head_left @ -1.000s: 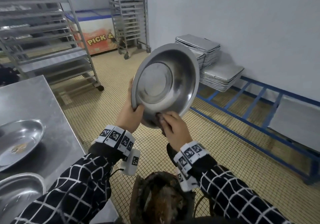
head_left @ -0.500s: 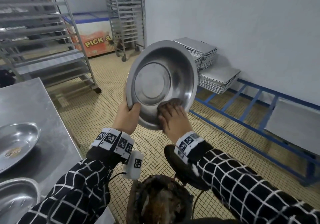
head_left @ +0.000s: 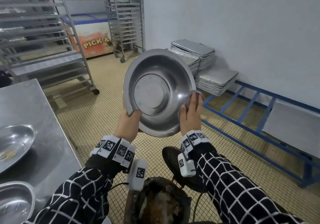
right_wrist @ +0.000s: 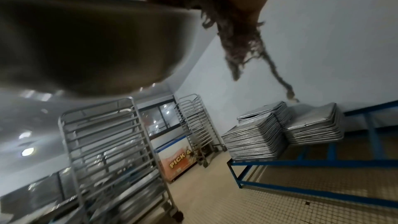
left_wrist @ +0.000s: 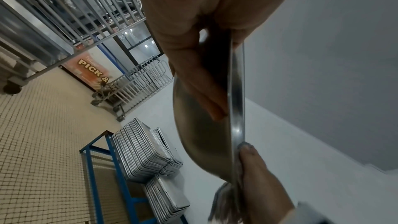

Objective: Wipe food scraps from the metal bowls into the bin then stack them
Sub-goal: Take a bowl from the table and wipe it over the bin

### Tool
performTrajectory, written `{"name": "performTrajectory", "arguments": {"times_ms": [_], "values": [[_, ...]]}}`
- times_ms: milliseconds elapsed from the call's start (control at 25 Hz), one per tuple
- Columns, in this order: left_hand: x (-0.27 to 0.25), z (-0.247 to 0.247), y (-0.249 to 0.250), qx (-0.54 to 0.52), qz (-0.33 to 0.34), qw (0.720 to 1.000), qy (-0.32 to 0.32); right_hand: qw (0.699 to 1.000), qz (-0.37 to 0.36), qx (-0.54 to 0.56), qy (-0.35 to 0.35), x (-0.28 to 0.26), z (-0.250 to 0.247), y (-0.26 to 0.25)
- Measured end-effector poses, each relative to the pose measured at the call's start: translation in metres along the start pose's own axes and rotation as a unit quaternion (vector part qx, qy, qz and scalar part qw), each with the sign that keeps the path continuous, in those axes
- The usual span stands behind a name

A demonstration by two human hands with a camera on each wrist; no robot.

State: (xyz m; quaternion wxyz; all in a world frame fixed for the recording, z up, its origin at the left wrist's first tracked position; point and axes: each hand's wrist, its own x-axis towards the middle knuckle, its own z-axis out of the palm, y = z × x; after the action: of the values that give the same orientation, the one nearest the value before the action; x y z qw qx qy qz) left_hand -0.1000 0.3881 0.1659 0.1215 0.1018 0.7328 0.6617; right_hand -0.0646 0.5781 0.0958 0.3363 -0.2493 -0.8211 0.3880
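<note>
I hold a round metal bowl (head_left: pixel 155 94) up on its side, its shiny inside turned toward me. My left hand (head_left: pixel 129 120) grips the lower left rim, thumb inside; in the left wrist view its fingers (left_wrist: pixel 206 94) lie along the bowl's back (left_wrist: pixel 193 134). My right hand (head_left: pixel 190 113) holds a grey cloth (head_left: pixel 194 92) against the bowl's right inner wall and rim. Frayed cloth strands (right_wrist: pixel 239 47) dangle below that hand beside the bowl's underside (right_wrist: pixel 86 40). The bin (head_left: pixel 159 201), with brown scraps in it, stands directly below.
A steel table (head_left: pixel 26 106) on the left carries a bowl with scraps (head_left: pixel 13 144) and another bowl (head_left: pixel 13 201). Tray racks (head_left: pixel 43 42) stand behind it. Stacked trays (head_left: pixel 207 68) sit on a low blue frame (head_left: pixel 259 120) by the wall. Tiled floor lies between.
My right hand has slid the cloth from the bowl's bottom edge up along its right side. The left hand has kept its grip while the bowl turned slightly.
</note>
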Motion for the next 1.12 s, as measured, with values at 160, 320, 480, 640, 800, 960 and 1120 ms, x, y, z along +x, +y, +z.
{"name": "performTrajectory", "arguments": {"times_ms": [160, 320, 480, 640, 800, 960, 1120], "values": [[-0.005, -0.005, -0.012, -0.005, -0.034, 0.999, -0.027, 0.998, 0.032, 0.059, 0.017, 0.033, -0.028, -0.005], [0.004, -0.018, -0.016, 0.003, -0.050, 0.998, -0.044, 0.997, 0.037, 0.058, 0.029, 0.039, -0.044, 0.001], [0.012, -0.022, -0.021, 0.024, 0.062, 0.998, 0.015, 0.993, 0.041, 0.084, 0.073, 0.034, -0.044, -0.002], [0.006, -0.008, -0.032, 0.009, 0.106, 0.994, 0.008, 0.974, 0.088, 0.150, 0.148, 0.024, -0.028, -0.016], [-0.006, 0.008, -0.031, -0.061, 0.043, 0.997, -0.008, 0.958, 0.099, 0.232, 0.136, 0.009, -0.015, -0.032], [0.005, -0.008, -0.033, -0.080, 0.003, 0.996, 0.036, 0.985, 0.128, 0.113, -0.015, -0.002, -0.018, -0.029], [0.012, -0.026, -0.035, 0.015, 0.021, 0.998, 0.056, 0.994, 0.078, -0.039, -0.061, -0.017, -0.022, -0.022]]}}
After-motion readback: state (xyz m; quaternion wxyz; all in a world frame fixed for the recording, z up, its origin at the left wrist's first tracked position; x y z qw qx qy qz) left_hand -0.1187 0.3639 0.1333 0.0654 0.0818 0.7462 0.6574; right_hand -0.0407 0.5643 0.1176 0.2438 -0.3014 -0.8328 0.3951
